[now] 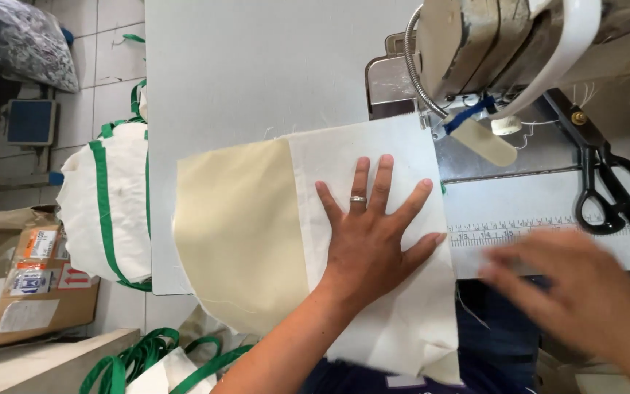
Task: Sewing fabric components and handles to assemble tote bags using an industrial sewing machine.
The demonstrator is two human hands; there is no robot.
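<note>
My left hand (370,232) lies flat with fingers spread on a white fabric piece (380,153), pressing it onto the sewing table (257,66). A ring sits on one finger. A cream fabric panel (238,226) joins the white piece on its left and hangs over the table's near edge. My right hand (574,281) is blurred at the lower right, fingers apart, hovering over a ruler strip (497,233) and holding nothing. The sewing machine head (504,44) stands just beyond the fabric's far right corner.
Black scissors (614,190) lie on the table to the right of the machine. A pile of white bags with green straps (107,204) sits on the floor at left. A cardboard box (34,284) stands at lower left, with a scale (30,120) behind it.
</note>
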